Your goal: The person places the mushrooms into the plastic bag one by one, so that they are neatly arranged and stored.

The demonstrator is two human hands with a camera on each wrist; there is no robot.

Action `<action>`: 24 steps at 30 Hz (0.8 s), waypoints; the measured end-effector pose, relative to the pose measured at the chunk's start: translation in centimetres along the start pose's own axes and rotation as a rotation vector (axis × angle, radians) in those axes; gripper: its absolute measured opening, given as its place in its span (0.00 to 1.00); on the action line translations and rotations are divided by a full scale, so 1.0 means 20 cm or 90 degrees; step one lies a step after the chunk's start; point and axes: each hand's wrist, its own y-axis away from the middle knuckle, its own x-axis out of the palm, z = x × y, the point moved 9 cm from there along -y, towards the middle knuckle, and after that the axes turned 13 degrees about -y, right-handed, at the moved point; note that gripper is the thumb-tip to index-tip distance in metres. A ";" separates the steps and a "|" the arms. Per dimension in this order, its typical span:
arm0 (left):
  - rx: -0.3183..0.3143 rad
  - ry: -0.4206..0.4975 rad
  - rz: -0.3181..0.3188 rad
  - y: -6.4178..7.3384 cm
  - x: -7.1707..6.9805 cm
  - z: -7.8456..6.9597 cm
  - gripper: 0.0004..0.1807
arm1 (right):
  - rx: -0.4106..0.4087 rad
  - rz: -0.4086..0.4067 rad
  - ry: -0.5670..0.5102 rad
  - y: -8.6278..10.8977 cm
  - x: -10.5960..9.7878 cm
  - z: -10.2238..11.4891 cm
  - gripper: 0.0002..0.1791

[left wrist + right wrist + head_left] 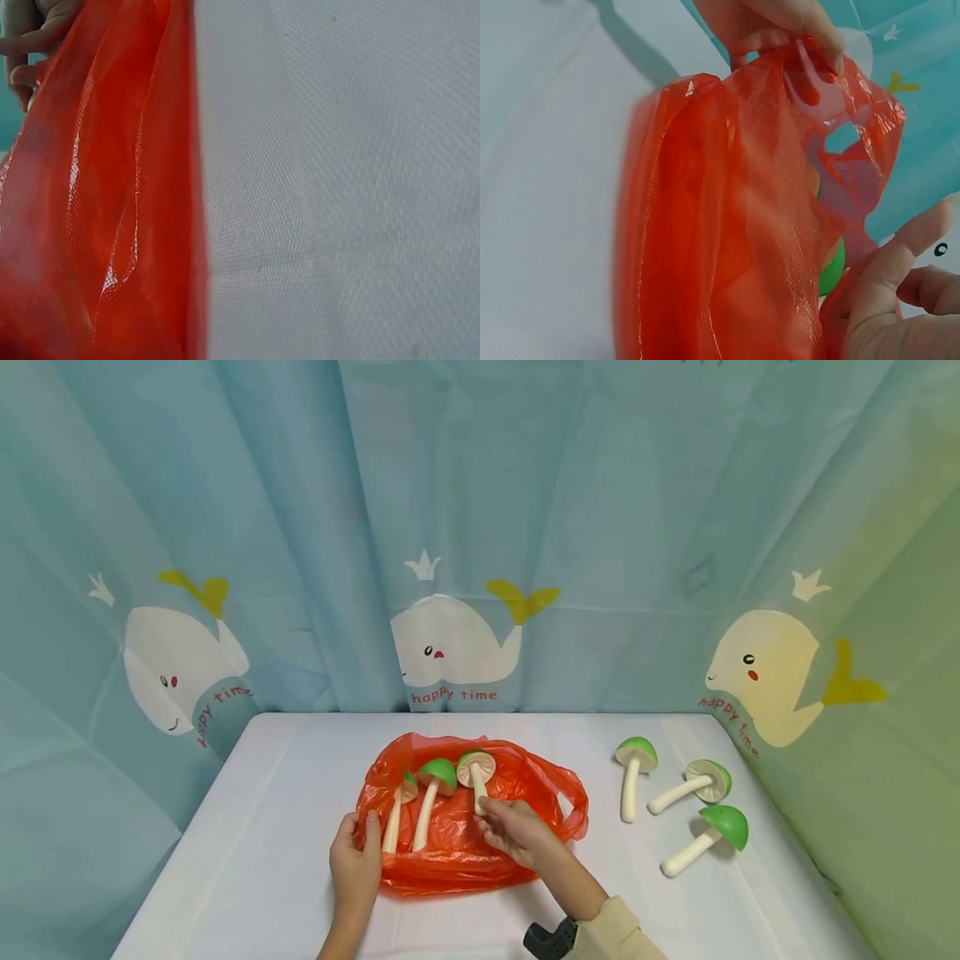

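Observation:
A red plastic bag [442, 878] lies with its mouth spread on the table. My left hand [354, 864] pinches its left edge, thumb over the plastic, as the right wrist view also shows. My right hand [517, 831] holds the white stem of a green-capped toy mushroom [477, 770] over the bag's opening, the cap's pale underside in sight. Left of it, a second mushroom [437, 774] and a third mushroom [392, 822] lie in the bag, stems toward me. In the right wrist view, the red plastic hides most of the mushrooms.
Three more mushrooms lie on the white table [247, 860] to the right: one upper mushroom [630, 789], one middle mushroom [678, 795] and one lower mushroom [690, 853]. A blue curtain [630, 527] with printed whales hangs behind the table.

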 end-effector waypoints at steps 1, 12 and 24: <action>-0.001 -0.001 -0.001 0.00 0.00 0.00 0.09 | -0.002 -0.003 0.002 0.00 0.01 0.00 0.14; 0.000 0.005 -0.004 0.00 -0.02 -0.01 0.09 | -0.028 -0.021 0.043 0.00 0.03 -0.02 0.15; 0.004 0.016 -0.006 0.00 -0.01 -0.01 0.09 | -0.024 -0.019 0.186 0.00 0.06 -0.07 0.25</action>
